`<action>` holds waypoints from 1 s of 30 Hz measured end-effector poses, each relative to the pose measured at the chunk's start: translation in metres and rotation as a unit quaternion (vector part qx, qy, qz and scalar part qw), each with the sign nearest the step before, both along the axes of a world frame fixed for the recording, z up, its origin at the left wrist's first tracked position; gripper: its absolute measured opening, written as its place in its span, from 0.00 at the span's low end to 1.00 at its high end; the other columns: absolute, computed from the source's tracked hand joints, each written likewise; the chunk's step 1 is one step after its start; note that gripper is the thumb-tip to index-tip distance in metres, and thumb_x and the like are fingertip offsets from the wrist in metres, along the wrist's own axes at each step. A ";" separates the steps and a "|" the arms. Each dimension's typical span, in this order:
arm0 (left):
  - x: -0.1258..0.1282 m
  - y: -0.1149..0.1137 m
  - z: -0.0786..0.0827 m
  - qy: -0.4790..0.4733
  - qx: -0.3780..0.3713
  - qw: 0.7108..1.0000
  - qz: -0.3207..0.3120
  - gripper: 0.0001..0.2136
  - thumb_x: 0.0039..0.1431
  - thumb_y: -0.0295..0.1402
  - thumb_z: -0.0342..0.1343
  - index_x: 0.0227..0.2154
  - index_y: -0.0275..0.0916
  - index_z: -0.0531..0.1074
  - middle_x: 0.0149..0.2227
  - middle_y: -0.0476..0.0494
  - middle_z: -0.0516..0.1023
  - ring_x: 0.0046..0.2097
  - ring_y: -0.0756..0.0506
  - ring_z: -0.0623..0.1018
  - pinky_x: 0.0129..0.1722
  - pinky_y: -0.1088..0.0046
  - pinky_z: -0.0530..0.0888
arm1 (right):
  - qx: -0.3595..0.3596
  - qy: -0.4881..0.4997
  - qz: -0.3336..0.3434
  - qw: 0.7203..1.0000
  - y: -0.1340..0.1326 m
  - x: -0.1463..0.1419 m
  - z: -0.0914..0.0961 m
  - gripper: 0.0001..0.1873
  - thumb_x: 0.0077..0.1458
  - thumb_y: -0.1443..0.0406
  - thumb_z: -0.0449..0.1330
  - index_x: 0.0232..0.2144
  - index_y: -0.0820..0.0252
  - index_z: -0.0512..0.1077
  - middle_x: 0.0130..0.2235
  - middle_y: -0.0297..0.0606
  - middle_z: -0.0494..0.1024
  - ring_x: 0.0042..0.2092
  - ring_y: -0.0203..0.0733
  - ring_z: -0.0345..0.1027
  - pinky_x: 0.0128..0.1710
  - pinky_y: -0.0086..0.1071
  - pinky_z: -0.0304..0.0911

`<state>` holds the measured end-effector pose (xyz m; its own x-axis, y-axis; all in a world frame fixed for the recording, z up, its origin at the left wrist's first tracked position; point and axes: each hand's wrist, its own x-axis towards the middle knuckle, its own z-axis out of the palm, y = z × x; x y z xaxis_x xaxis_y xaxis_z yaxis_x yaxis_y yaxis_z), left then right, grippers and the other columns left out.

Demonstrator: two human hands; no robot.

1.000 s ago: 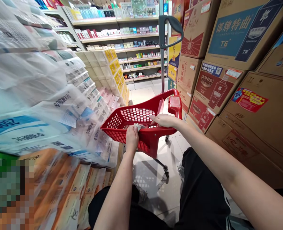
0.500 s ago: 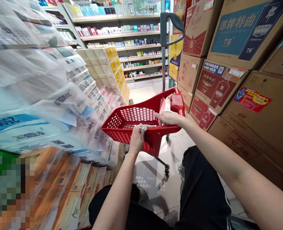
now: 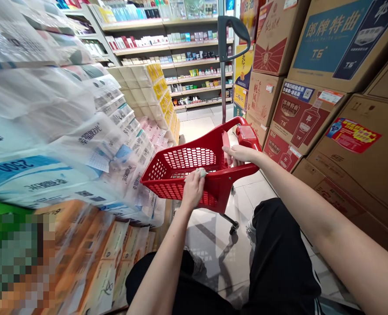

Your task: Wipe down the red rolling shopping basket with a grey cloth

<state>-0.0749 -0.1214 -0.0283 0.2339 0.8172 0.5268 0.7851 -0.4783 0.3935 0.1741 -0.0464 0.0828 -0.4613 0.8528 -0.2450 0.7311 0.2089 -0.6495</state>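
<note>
A red plastic shopping cart point(image 3: 218, 192) with a perforated basket stands before me at an angle. My left hand point(image 3: 194, 188) is closed around a pale cloth point(image 3: 200, 171) and presses it against the near rim of the basket. At the handle end, my right hand point(image 3: 241, 154) reaches over the rim. Its fingers are bent around a light red panel point(image 3: 225, 144) inside the cart, and some are hidden behind the frame. A tall grey pole with a dark loop handle point(image 3: 233, 38) rises behind the cart.
Plastic-wrapped tissue packs point(image 3: 92, 135) are piled close on the left, above orange packs point(image 3: 111, 262). Cardboard cartons point(image 3: 308, 118) are stacked high on the right. Shelves of small goods point(image 3: 187, 57) stand at the back. Tiled floor point(image 3: 210, 245) shows under the cart, between my legs.
The cart's handle end has swung slightly right and away, my right hand moving with it. My left hand has shifted a little right along the rim, and the cloth looks more bunched under its fingers.
</note>
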 end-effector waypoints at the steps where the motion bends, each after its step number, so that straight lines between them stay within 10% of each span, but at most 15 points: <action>1: 0.009 -0.005 0.003 -0.006 -0.006 1.000 -0.029 0.20 0.64 0.37 0.41 0.58 0.41 0.56 0.56 0.38 0.64 0.58 0.43 0.63 0.57 0.60 0.61 | 0.004 -0.013 -0.003 1.000 0.003 0.005 0.000 0.49 0.49 0.35 0.29 0.27 0.65 0.75 0.27 0.47 0.78 0.24 0.39 0.70 0.28 0.31 0.66; 5: 0.030 -0.011 0.015 -0.015 -0.020 0.994 -0.103 0.26 0.63 0.34 0.43 0.63 0.42 0.44 0.59 0.38 0.60 0.59 0.44 0.62 0.58 0.62 0.61 | 0.014 -0.059 -0.032 0.998 0.010 0.023 0.002 0.49 0.51 0.36 0.28 0.30 0.65 0.75 0.28 0.49 0.79 0.26 0.43 0.72 0.30 0.32 0.67; 12: 0.029 0.013 0.003 0.080 -0.060 0.989 -0.113 0.17 0.64 0.35 0.41 0.54 0.41 0.58 0.45 0.43 0.70 0.45 0.46 0.72 0.47 0.66 0.68 | -0.002 -0.070 -0.064 0.995 0.012 0.045 0.005 0.47 0.54 0.39 0.28 0.35 0.66 0.75 0.28 0.48 0.80 0.26 0.41 0.73 0.31 0.31 0.67; 20: -0.042 0.009 -0.032 0.162 0.015 0.987 -0.004 0.16 0.63 0.33 0.43 0.52 0.36 0.60 0.46 0.38 0.71 0.46 0.43 0.71 0.48 0.63 0.67 | 0.077 -0.118 -0.038 0.989 0.017 0.061 0.005 0.42 0.58 0.42 0.33 0.34 0.66 0.75 0.25 0.43 0.78 0.25 0.38 0.71 0.34 0.31 0.64; 26: -0.044 0.011 -0.024 0.202 0.012 0.978 0.048 0.11 0.61 0.29 0.42 0.45 0.35 0.63 0.39 0.38 0.72 0.42 0.42 0.72 0.45 0.62 0.68 | 0.281 -0.222 -0.038 0.933 -0.002 0.030 0.008 0.36 0.60 0.44 0.37 0.34 0.62 0.75 0.36 0.46 0.79 0.43 0.47 0.71 0.43 0.33 0.58; 30: -0.010 0.017 -0.011 0.178 0.021 0.983 -0.042 0.09 0.59 0.27 0.44 0.41 0.37 0.64 0.46 0.36 0.70 0.49 0.42 0.70 0.47 0.62 0.68 | 0.264 -0.214 0.028 0.940 -0.013 -0.010 -0.009 0.35 0.60 0.45 0.36 0.36 0.60 0.76 0.39 0.46 0.78 0.44 0.48 0.70 0.41 0.33 0.59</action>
<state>-0.0853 -0.1044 -0.0393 0.4744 0.7667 0.4326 0.8267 -0.5569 0.0803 0.1638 -0.0597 0.0741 -0.4651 0.8847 0.0319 0.8800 0.4660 -0.0923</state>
